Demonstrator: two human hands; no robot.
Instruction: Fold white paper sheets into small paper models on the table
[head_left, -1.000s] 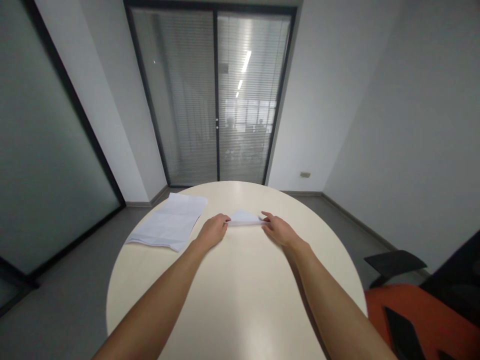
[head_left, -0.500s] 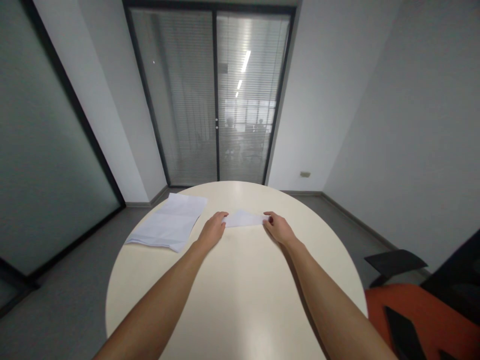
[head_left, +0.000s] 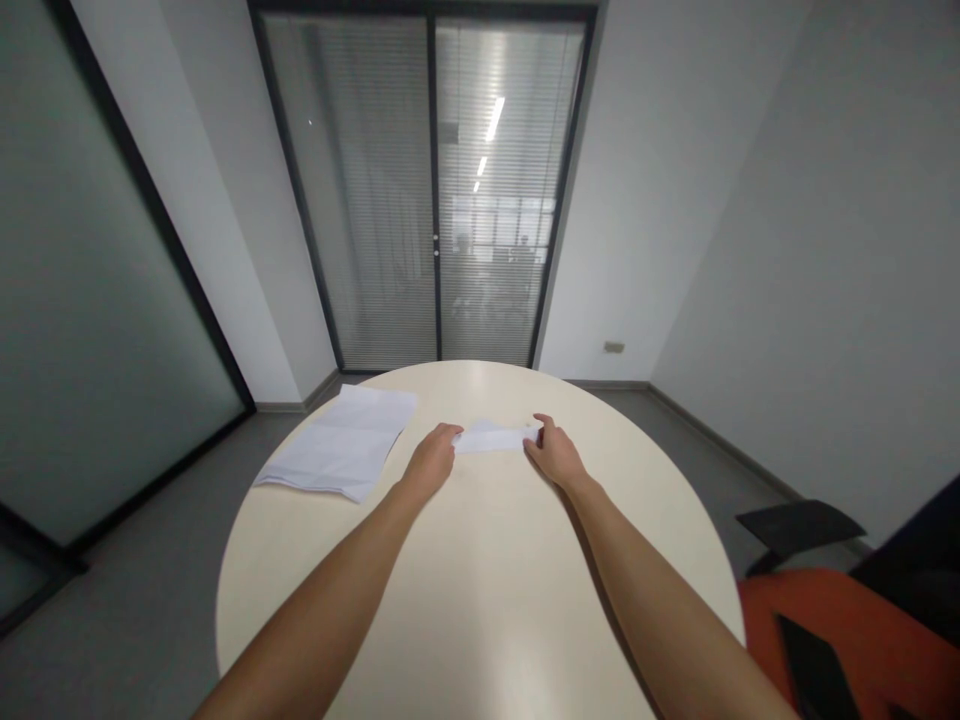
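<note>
We seemed mid-fold, left hand (head_left: 432,460) and right hand (head_left: 559,458) holding the paper (head_left: 491,440) at either end; next needed even creasing.

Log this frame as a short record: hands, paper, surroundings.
Left hand: touching the left end of the folded paper; grip unclear
Right hand: touching its right end, one finger stretched out past it; grip unclear
Paper: white, a narrow band with a little more showing behind
Sheets: flat, left side of table
Table: round top, cream
Chair: right of table, orange seat
</note>
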